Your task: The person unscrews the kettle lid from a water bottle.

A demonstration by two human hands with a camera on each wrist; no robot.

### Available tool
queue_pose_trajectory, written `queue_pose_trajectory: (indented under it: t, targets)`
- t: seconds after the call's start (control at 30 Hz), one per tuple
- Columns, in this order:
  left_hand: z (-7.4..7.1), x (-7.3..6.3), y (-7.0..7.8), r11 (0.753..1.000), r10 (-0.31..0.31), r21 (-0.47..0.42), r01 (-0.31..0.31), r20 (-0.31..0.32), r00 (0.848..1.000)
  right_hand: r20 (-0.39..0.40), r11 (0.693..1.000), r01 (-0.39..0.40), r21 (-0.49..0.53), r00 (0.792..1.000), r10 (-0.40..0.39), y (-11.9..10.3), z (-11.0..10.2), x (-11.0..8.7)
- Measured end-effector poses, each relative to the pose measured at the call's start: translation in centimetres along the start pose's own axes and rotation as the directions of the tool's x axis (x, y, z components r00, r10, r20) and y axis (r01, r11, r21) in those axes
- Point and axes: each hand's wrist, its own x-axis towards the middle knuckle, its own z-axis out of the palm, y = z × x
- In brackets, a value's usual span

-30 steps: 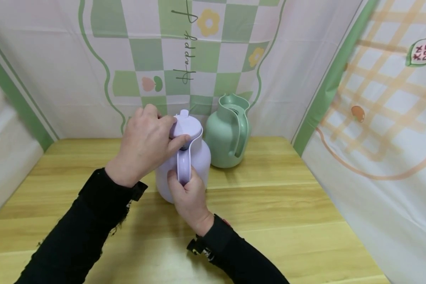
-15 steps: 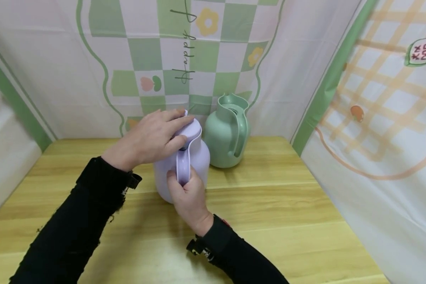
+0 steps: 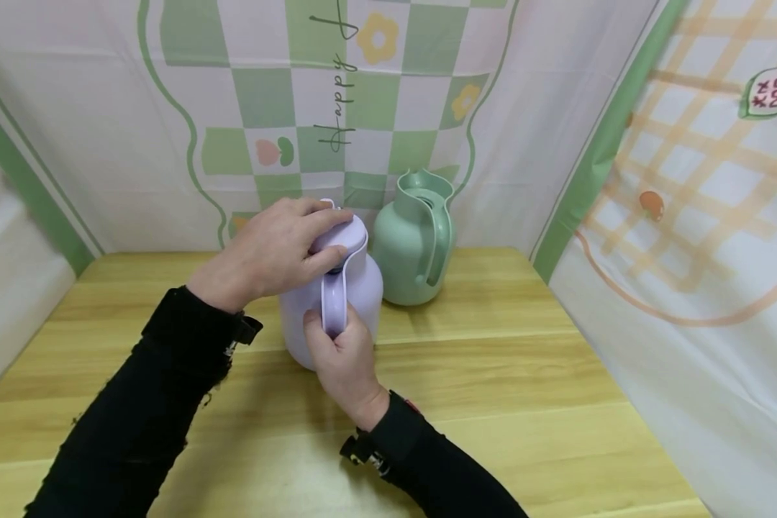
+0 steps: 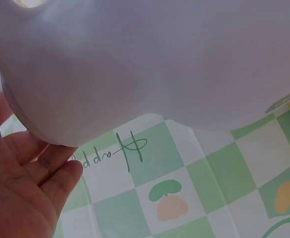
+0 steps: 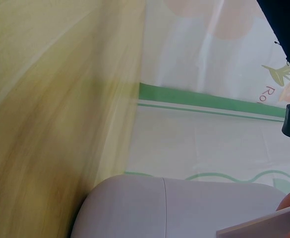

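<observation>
A lilac thermos jug [image 3: 365, 288] stands upright on the wooden table [image 3: 492, 374], its handle [image 3: 334, 306] toward me. My right hand [image 3: 346, 360] grips the lower part of that handle, thumb on its left side. At the top, my left hand [image 3: 268, 244] holds the round lilac lid [image 3: 346, 236], thumb on the near edge and fingers over the far edge. In the left wrist view, the fingers [image 4: 60, 173] lie against the rim of the jug's top [image 4: 70, 119]. The right wrist view shows the jug's side [image 5: 130, 208], with only a little of the hand at the edge.
A green thermos jug [image 3: 408, 252] stands just behind and right of the lilac one, handle facing right and front. A printed checkered cloth [image 3: 265, 101] hangs behind the table. Another cloth [image 3: 686, 252] hangs along the right side.
My left hand has flattened and shifted lower over the lid, then its fingers drew slightly back over the far edge. The right hand keeps its grip on the handle. Both jugs have stayed in place.
</observation>
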Motion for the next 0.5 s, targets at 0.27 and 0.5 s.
queue_pose_trajectory:
  t: [0.27,0.5]
  targets:
    - [0.23,-0.09,0.39,0.999,-0.044,0.027,0.045,-0.028,0.999,-0.012,1.000,0.002,-0.019,1.000,-0.002,0.04,0.04,-0.02]
    - [0.09,-0.01,0.82,0.997,-0.046,0.065,0.047,-0.021,0.999,-0.010,1.000,0.004,-0.016,1.000,-0.004,0.05,0.01,-0.04]
